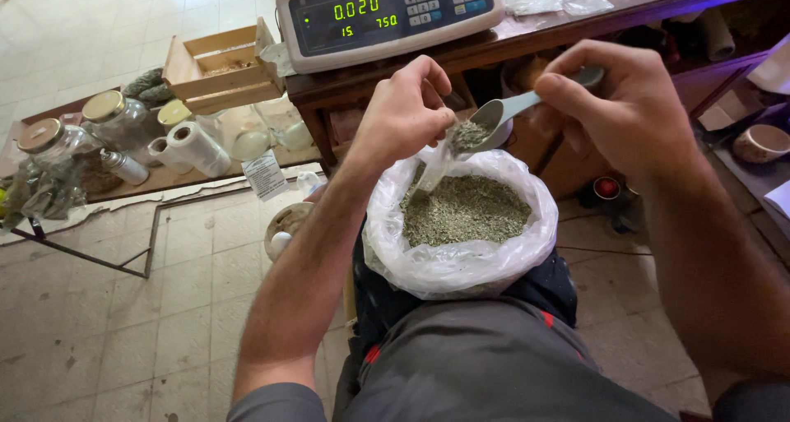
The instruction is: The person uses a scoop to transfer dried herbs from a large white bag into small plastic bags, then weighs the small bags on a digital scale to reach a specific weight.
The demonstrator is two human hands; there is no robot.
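Note:
A large clear plastic bag point(461, 257) full of green dried herbs point(465, 210) rests on my lap. My right hand point(629, 101) grips a grey metal spoon point(514, 109) whose bowl holds a heap of herbs above the bag. My left hand point(407, 109) pinches a small clear bag point(434, 169) right beside the spoon's bowl, its lower end hanging over the big bag.
A digital scale point(387, 15) with a lit green display stands on a wooden counter point(527, 35). To the left, a low table point(156, 183) carries glass jars point(119, 122), rolls of bags point(197, 146) and a wooden box point(218, 64). Tiled floor lies below.

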